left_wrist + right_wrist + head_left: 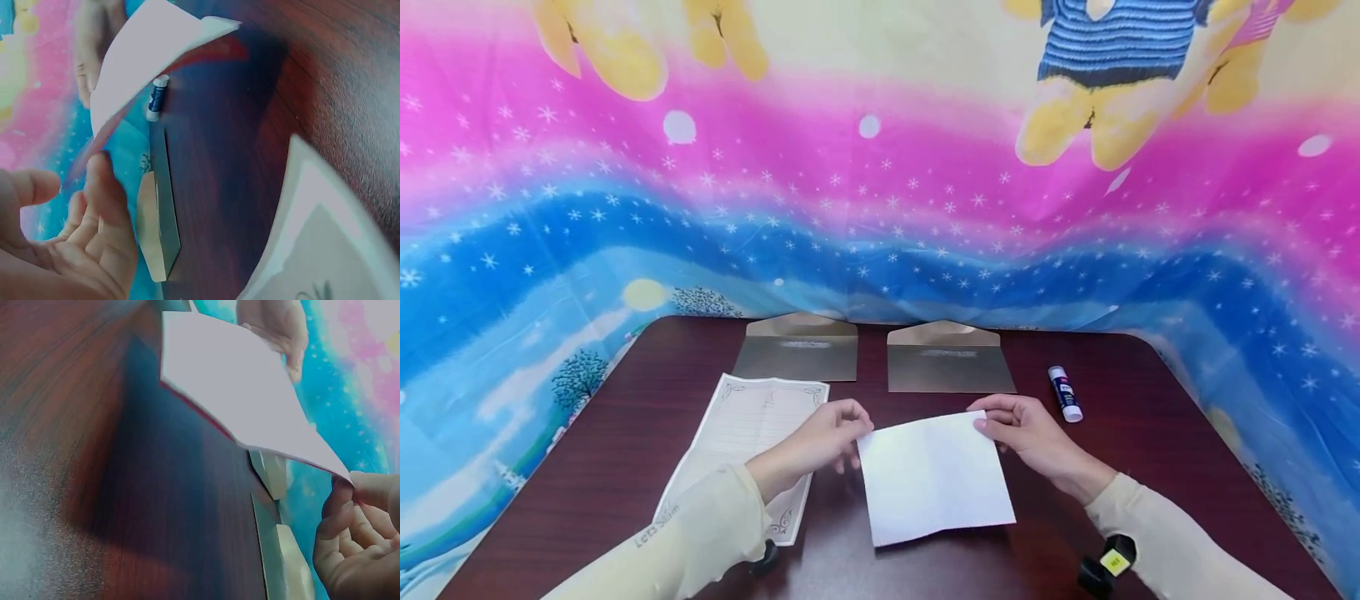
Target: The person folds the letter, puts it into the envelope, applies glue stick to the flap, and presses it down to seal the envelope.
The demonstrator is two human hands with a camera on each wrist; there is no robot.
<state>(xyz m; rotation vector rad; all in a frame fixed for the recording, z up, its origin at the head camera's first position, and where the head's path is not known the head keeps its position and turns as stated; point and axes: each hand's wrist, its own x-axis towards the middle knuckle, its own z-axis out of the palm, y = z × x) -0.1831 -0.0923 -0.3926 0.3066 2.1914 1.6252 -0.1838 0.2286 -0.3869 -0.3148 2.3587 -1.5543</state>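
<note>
A white sheet of paper (936,479), with a faint crease down its middle, is held tilted above the table. My right hand (1030,437) pinches its upper right corner between thumb and fingers, as the right wrist view also shows (362,537). At the upper left corner is my left hand (823,437). In the left wrist view this hand (75,231) has its thumb and index finger apart, the index fingertip close to the paper's corner. Beside and partly under the left forearm lies a lined letter sheet (752,417) with ornamental corners and fold creases.
Two brown envelopes, a left one (797,358) and a right one (951,367), lie with flaps raised along the table's back edge. A glue stick (1065,394) lies right of them on the dark wooden table (1150,433). A colourful printed cloth (865,208) hangs behind.
</note>
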